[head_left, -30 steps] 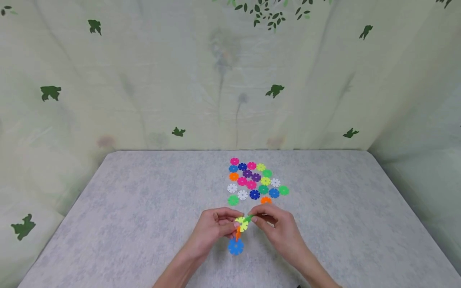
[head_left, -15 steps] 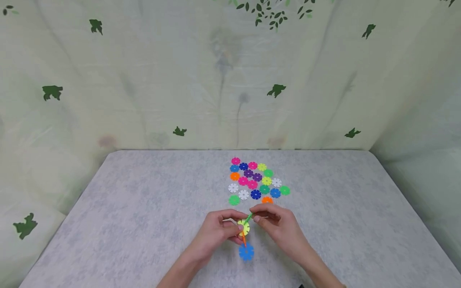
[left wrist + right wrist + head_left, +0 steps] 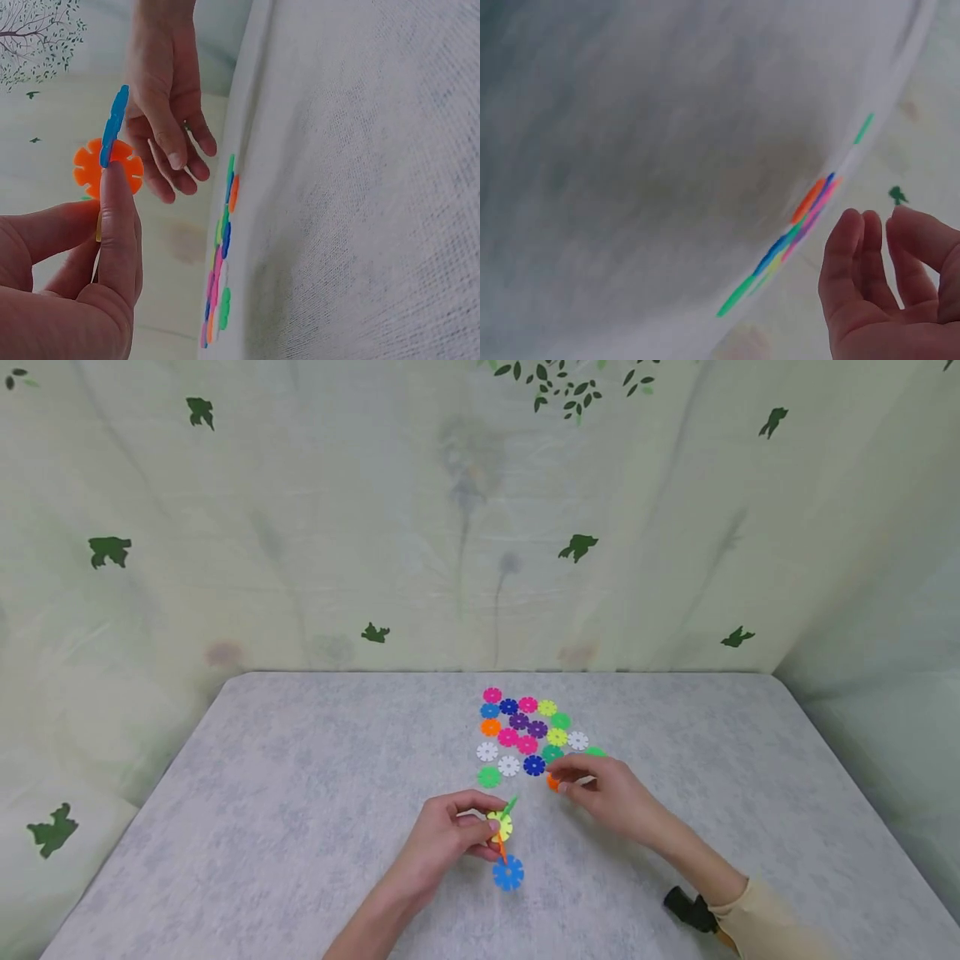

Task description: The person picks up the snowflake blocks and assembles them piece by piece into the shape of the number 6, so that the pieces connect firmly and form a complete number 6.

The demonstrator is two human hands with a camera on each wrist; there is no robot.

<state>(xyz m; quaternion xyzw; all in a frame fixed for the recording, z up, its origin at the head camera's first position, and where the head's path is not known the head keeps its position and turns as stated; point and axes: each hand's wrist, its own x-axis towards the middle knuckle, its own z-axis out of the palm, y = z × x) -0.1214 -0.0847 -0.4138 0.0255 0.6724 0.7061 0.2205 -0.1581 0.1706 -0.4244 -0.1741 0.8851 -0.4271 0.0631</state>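
My left hand point(image 3: 453, 831) pinches a yellow notched disc point(image 3: 504, 827) between thumb and fingers, above the table. Slotted onto it are a green disc point(image 3: 510, 806) at the top, seen edge-on, and an orange disc point(image 3: 90, 166) below. A blue disc point(image 3: 115, 126) hangs from the orange one. My right hand point(image 3: 611, 793) hovers over the near right side of the loose discs, fingers loosely bent and holding nothing. Under its fingertips lies a loose orange disc point(image 3: 553, 782), partly covered in the head view; the right wrist view shows the fingers point(image 3: 840, 259) apart from the discs.
Several loose notched discs lie flat ahead of the hands, among them white point(image 3: 508, 766), dark blue point(image 3: 534, 766), pink point(image 3: 527, 745) and green point(image 3: 489, 777). The grey table point(image 3: 300, 793) ends at a patterned curtain point(image 3: 337, 527). A black device point(image 3: 688, 910) is by the right wrist.
My right hand has let go of the green disc and moved forward and right to the loose orange disc. The left hand still holds the joined discs, only slightly shifted.
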